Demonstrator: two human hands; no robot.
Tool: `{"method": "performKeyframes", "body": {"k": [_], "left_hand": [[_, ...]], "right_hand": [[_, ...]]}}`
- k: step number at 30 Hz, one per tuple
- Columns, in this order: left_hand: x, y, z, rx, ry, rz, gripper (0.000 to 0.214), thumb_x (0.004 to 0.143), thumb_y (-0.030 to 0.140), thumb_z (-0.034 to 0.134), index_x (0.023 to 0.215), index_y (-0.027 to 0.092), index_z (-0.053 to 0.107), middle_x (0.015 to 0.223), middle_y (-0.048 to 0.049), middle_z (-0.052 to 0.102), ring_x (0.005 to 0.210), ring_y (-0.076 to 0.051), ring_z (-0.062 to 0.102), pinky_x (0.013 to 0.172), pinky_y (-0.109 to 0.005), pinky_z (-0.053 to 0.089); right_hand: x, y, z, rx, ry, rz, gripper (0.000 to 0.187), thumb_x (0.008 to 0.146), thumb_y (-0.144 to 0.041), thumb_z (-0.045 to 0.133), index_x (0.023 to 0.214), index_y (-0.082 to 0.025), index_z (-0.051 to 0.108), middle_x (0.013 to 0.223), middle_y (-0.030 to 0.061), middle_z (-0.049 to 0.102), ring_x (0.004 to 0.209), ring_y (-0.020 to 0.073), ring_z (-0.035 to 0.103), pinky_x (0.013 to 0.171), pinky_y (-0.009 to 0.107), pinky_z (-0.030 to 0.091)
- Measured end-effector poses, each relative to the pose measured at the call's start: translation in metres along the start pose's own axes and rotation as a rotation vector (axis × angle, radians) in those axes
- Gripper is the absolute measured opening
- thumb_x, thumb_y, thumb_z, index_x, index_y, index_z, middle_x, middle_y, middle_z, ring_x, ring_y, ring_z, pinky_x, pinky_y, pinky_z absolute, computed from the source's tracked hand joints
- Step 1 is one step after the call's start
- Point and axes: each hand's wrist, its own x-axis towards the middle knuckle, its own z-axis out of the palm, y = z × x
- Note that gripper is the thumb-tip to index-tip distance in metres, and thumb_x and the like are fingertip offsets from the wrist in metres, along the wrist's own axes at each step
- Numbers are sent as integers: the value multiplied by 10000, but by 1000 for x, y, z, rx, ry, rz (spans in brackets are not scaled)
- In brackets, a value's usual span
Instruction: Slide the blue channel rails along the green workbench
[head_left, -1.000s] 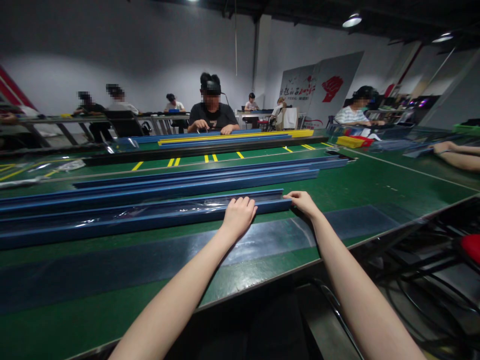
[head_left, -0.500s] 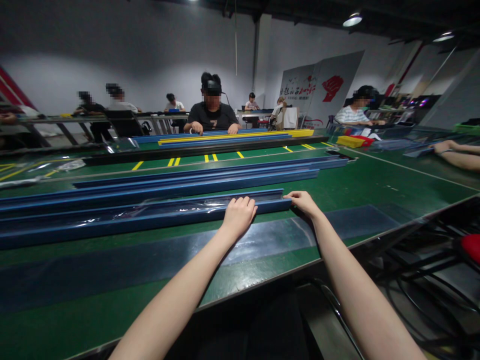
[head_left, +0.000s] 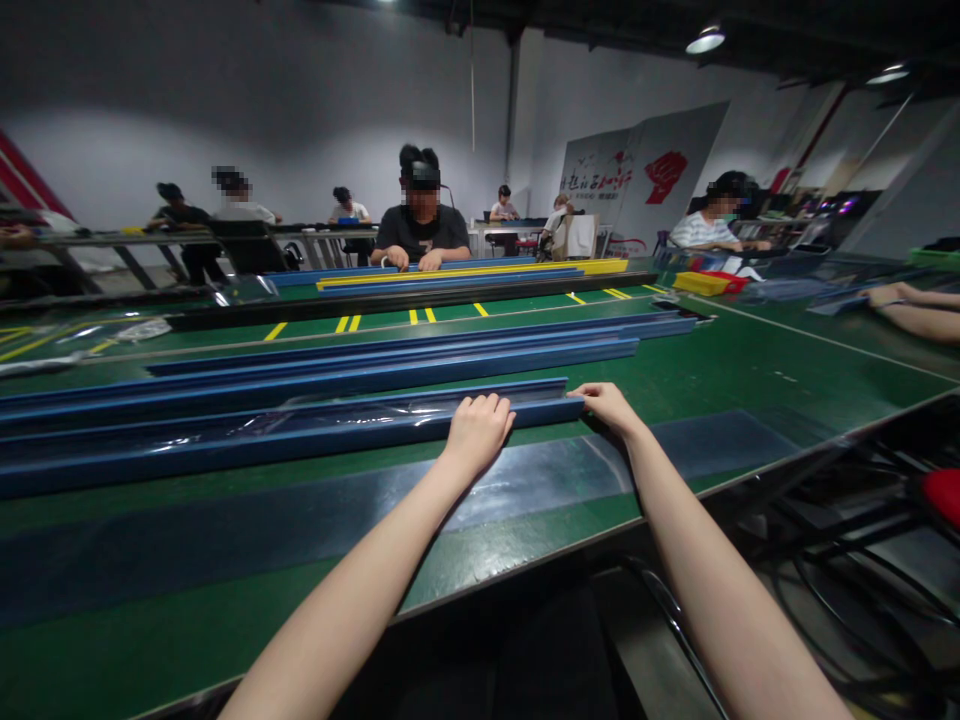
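Note:
A long blue channel rail point(head_left: 225, 445) lies across the green table point(head_left: 712, 375) right in front of me, with shiny clear film along its open top. My left hand point(head_left: 476, 432) is curled over the rail's near wall, fingers hooked over the rim. My right hand point(head_left: 609, 405) pinches the rail's right end, fingers closed on it. Both forearms reach in from the bottom edge.
More long blue rails point(head_left: 420, 360) lie parallel just beyond. A dark glossy strip point(head_left: 525, 480) runs along the table near me. Across the table a person point(head_left: 424, 225) handles yellow and blue rails point(head_left: 472, 272). Another person's forearm point(head_left: 915, 310) rests at the right. Other people sit further back.
My hands and the rail have not moved. The person across the table has shifted their hands slightly on the far rails.

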Motion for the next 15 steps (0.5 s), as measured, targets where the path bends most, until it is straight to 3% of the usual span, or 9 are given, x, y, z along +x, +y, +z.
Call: {"method": "performKeyframes", "body": {"k": [15], "left_hand": [[0, 0, 0, -13, -23, -2, 269, 909, 284, 329, 881, 146, 558, 849, -83, 601, 803, -210, 553, 675, -323, 340]], "right_hand": [[0, 2, 2, -66, 34, -21, 371, 585, -498, 592, 593, -130, 641, 501, 21, 549, 502, 108, 467, 506, 241, 344]]}}
